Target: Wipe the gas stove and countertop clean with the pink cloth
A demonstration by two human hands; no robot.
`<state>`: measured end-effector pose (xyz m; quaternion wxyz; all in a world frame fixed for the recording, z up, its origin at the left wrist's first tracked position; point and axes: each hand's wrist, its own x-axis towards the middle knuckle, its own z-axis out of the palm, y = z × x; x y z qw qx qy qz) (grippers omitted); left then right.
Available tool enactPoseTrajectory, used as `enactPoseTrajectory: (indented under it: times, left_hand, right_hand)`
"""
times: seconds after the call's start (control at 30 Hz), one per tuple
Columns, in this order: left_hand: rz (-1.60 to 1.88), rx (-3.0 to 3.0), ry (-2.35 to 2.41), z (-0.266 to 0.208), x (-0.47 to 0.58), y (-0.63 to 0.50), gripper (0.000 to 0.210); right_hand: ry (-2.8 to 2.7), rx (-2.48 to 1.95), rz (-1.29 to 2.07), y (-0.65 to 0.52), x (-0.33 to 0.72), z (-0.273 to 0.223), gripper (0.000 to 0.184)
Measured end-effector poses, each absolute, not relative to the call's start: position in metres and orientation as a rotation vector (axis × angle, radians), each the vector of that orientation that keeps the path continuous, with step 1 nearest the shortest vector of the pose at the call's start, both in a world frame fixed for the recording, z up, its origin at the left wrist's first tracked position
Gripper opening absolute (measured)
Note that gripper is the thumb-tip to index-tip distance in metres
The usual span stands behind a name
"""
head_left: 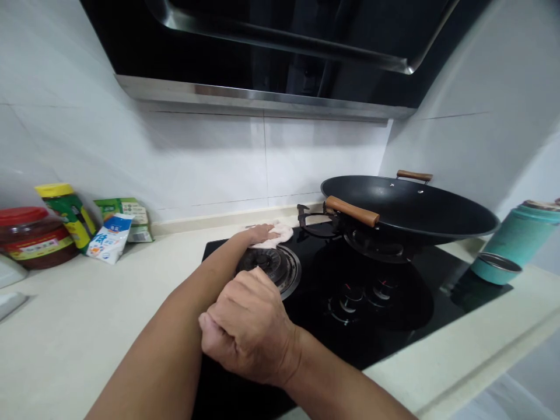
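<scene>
My left hand (pixel 262 233) reaches to the back left of the black gas stove (pixel 301 332) and presses on a white cloth (pixel 280 234). The cloth lies bunched under its fingers, just behind the left burner (pixel 280 271). Nearer to me, my right hand (pixel 251 326) is closed in a fist, held up beside my left forearm and in front of that burner. Nothing shows sticking out of the fist; its palm side is hidden. A burner grate (pixel 306 217) with dark prongs sits at the stove's back edge, right of the cloth.
A big black wok (pixel 437 210) with wooden handles stands on the right burner. A teal canister (pixel 520 239) is at the stove's right end. On the left counter are a red-lidded jar (pixel 35 236), a yellow-capped container (pixel 67 213) and packets (pixel 111 236). A range hood (pixel 271 58) hangs above.
</scene>
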<state>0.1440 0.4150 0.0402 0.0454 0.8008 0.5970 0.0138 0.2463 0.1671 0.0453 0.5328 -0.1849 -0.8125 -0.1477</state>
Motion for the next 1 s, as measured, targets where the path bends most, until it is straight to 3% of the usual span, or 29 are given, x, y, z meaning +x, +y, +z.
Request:
enactPoseTrajectory:
  times: [0.5, 1.0]
  left_hand:
    - [0.058, 2.231, 2.266, 0.014, 0.04, 0.344, 0.059]
    - [0.124, 2.382, 2.139, 0.0, 0.083, 0.148, 0.056]
  right_hand:
    - [-1.672, -0.508, -0.242, 0.183, 0.269, 0.055, 0.028]
    - [-1.629, -0.689, -0.204, 0.199, 0.277, 0.051, 0.031]
